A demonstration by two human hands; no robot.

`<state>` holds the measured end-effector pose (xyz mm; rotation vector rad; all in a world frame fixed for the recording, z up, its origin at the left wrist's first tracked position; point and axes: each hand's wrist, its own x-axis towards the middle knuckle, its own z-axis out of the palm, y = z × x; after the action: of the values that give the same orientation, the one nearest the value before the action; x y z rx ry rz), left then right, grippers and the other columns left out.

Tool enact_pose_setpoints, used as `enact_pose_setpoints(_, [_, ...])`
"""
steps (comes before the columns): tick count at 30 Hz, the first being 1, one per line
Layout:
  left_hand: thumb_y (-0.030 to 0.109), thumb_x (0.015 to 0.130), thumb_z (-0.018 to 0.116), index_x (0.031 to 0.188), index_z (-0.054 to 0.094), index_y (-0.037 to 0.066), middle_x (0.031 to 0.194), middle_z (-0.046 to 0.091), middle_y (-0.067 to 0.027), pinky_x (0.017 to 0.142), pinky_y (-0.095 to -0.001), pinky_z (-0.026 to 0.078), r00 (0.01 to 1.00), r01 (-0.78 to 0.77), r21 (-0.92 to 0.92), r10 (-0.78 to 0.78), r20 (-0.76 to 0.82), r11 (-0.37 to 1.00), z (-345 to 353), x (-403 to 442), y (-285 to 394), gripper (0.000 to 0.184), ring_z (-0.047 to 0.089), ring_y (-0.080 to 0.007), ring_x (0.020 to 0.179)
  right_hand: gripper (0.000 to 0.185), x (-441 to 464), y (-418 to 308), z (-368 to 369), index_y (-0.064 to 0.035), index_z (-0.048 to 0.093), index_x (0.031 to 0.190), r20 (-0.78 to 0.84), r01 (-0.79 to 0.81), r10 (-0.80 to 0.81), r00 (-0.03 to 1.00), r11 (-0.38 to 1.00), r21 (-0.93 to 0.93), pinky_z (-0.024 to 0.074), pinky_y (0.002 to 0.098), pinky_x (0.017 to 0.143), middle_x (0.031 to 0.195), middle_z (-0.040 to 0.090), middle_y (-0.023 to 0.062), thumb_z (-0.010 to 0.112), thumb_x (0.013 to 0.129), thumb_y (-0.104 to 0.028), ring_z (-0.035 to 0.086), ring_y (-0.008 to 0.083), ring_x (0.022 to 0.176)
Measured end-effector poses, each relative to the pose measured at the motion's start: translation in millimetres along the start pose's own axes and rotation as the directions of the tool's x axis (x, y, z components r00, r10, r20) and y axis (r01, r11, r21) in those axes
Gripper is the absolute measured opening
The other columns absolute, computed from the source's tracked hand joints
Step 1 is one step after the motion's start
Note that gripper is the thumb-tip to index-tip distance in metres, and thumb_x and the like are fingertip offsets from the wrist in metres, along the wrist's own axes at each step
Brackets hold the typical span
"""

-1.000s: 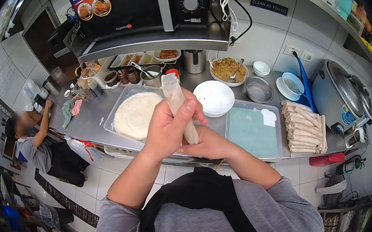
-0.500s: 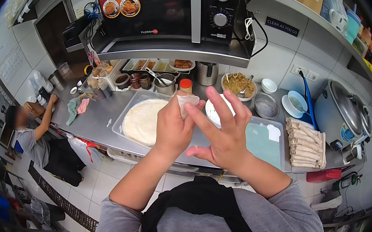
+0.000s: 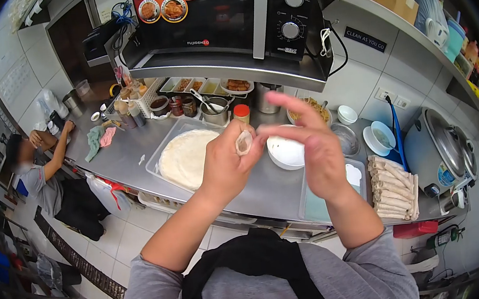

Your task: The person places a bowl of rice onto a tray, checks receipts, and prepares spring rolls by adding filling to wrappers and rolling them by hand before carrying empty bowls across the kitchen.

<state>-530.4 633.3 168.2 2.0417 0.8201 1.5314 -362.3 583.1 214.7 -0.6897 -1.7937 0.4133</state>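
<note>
My left hand [image 3: 223, 164] is wrapped around a spring roll with a pale wrapper [image 3: 244, 142], one end showing between thumb and fingers. Close by on its right, my right hand [image 3: 323, 155] is held up with fingers stretched apart, partly blurred. One of its fingertips reaches the left fist, though whether it touches is unclear. Beneath my left arm, a stack of round wrappers [image 3: 182, 158] lies in a clear plastic tray. A white bowl [image 3: 288, 155] sits between my hands on the counter. Beyond it, a bowl of cooked filling [image 3: 324, 114] is partly hidden by the right hand.
Finished rolls [image 3: 394, 188] are piled at the right, beside a large steel-lidded cooker [image 3: 443, 145]. A pale green tray [image 3: 315, 203] lies below my right hand. A microwave [image 3: 203, 25] overhangs the counter. Another person [image 3: 49, 175] sits at the far left.
My right hand has turned edge-on and shifted slightly right, its fingers now pointing up and left. The roll's end in my left hand now faces me, its loose flap no longer standing up.
</note>
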Motion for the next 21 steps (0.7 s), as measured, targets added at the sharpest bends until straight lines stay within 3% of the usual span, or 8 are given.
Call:
enact_pose_setpoints(5, [0.013, 0.087, 0.071, 0.092, 0.055, 0.004, 0.072, 0.063, -0.0111, 0.059, -0.0317, 0.048, 0.995, 0.061, -0.143, -0.049, 0.086, 0.988, 5, 0, 1, 0.019, 0.062, -0.0252, 0.063, 0.044, -9, 29, -1, -0.0168, 0.074, 0.112, 0.058, 0.09, -0.08, 0.995, 0.978, -0.189, 0.0319, 0.0454, 0.104, 0.14, 0.053, 0.0113, 0.052, 0.095, -0.051, 0.046, 0.0328, 0.128])
enact_pose_setpoints(8, [0.01, 0.087, 0.069, 0.094, 0.055, 0.003, 0.076, 0.064, -0.0107, 0.061, -0.0317, 0.049, 0.985, 0.052, -0.119, -0.031, 0.167, 0.992, 8, 4, -3, 0.017, 0.063, -0.0258, 0.065, 0.042, -9, 11, -2, -0.0161, 0.072, 0.098, 0.207, 0.303, -0.221, 0.953, 0.666, -0.682, 0.0311, 0.0464, 0.085, 0.14, 0.054, -0.0053, 0.072, 0.073, -0.05, 0.044, 0.0256, 0.126])
enact_pose_setpoints(13, [0.008, 0.087, 0.065, 0.095, 0.055, 0.003, 0.081, 0.065, -0.0072, 0.065, -0.0298, 0.051, 0.972, 0.052, -0.257, 0.01, 0.234, 0.965, 25, 0, -5, 0.014, 0.063, -0.0211, 0.067, 0.051, -4, -1, -14, -0.0131, 0.072, 0.102, 0.333, 0.32, -0.073, 0.94, 0.528, -0.787, 0.0334, 0.0412, 0.093, 0.143, 0.052, 0.0047, 0.058, 0.087, -0.061, 0.046, 0.0287, 0.125])
enact_pose_setpoints(14, [0.009, 0.088, 0.065, 0.094, 0.055, 0.005, 0.08, 0.063, -0.004, 0.062, -0.0279, 0.049, 0.982, 0.02, -0.291, 0.036, 0.187, 0.956, 24, 3, -1, 0.013, 0.06, -0.017, 0.066, 0.054, -4, 14, -17, -0.0118, 0.067, 0.111, 0.24, 0.213, -0.121, 0.963, 0.888, -0.407, 0.0359, 0.0414, 0.094, 0.141, 0.051, 0.0085, 0.059, 0.088, -0.061, 0.046, 0.0284, 0.124])
enact_pose_setpoints(15, [0.011, 0.089, 0.065, 0.093, 0.055, 0.006, 0.079, 0.06, -0.0008, 0.06, -0.026, 0.047, 0.986, -0.015, -0.339, 0.07, 0.15, 0.941, 26, 8, 3, 0.012, 0.057, -0.0128, 0.065, 0.059, -9, 26, -21, -0.0106, 0.062, 0.12, 0.113, 0.113, -0.123, 0.986, 0.99, 0.085, 0.0384, 0.0416, 0.095, 0.139, 0.05, 0.0122, 0.06, 0.088, -0.06, 0.047, 0.0281, 0.124])
enact_pose_setpoints(17, [0.018, 0.094, 0.062, 0.087, 0.051, 0.01, 0.078, 0.054, 0.0031, 0.059, -0.0237, 0.042, 0.948, 0.275, -0.444, -0.163, 0.274, 0.853, 18, 11, 13, 0.015, 0.05, -0.0073, 0.067, 0.067, -32, 44, -10, -0.0117, 0.044, 0.14, 0.043, -0.222, 0.224, 0.974, 0.879, 0.421, 0.0431, 0.0393, 0.095, 0.13, 0.053, 0.0131, 0.074, 0.083, -0.03, 0.049, 0.0271, 0.123])
enact_pose_setpoints(19, [0.033, 0.1, 0.054, 0.086, 0.048, 0.013, 0.077, 0.049, 0.0024, 0.061, -0.0244, 0.038, 0.952, 0.299, -0.751, -0.127, 0.279, 0.589, 28, 16, -2, 0.025, 0.046, -0.0059, 0.069, 0.077, -71, 76, 10, -0.0085, 0.032, 0.145, 0.337, -0.438, 0.376, 0.863, 0.89, 0.127, 0.0454, 0.0374, 0.092, 0.118, 0.058, 0.0125, 0.073, 0.082, -0.023, 0.055, 0.0246, 0.117])
enact_pose_setpoints(21, [0.047, 0.102, 0.045, 0.088, 0.046, 0.013, 0.091, 0.057, -0.0026, 0.075, -0.0322, 0.046, 0.914, 0.381, -0.893, 0.05, 0.404, 0.241, 27, 22, -16, 0.037, 0.054, -0.0113, 0.086, 0.076, -84, 91, 5, -0.007, 0.038, 0.142, 0.616, -0.758, 0.555, 0.559, 0.643, 0.108, 0.0451, 0.0419, 0.094, 0.106, 0.063, 0.0127, 0.077, 0.081, -0.029, 0.062, 0.0234, 0.106])
